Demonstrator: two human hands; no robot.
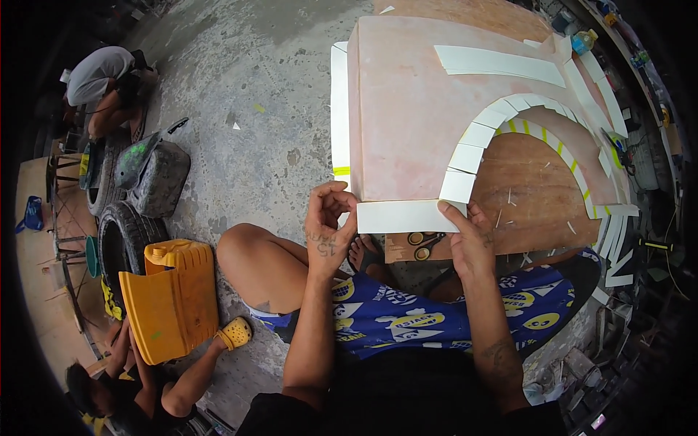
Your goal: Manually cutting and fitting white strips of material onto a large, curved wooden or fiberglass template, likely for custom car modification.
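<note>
A white strip (pixel 403 216) is held level along the near edge of a pale pink panel (pixel 407 123), in front of the wearer's body. Its right end is clamped between the thumb and fingers of the right hand (pixel 472 236), the thumb being laid on top. Its left end is met by the left hand (pixel 327 232); the fingers there are curled, and whether they are clamped on the strip cannot be told. The arched cutout of the panel is edged with a row of short white pieces (pixel 471 156), and 1 broad white band (pixel 502 64) is laid across the upper part. Along the left side a long white border (pixel 339 109) is seen, crossed low down by 1 yellow tape mark (pixel 342 171). Brown board (pixel 531 171) is visible through the arch; scissors (pixel 425 251) are placed near its front edge. Loose white strips (pixel 618 247) are heaped at right. On the concrete floor (pixel 262 80) at left, a cut yellow jug (pixel 171 305) is touched by 1 seated co-worker (pixel 127 400); another crouched person (pixel 102 80) is noted farther off.
</note>
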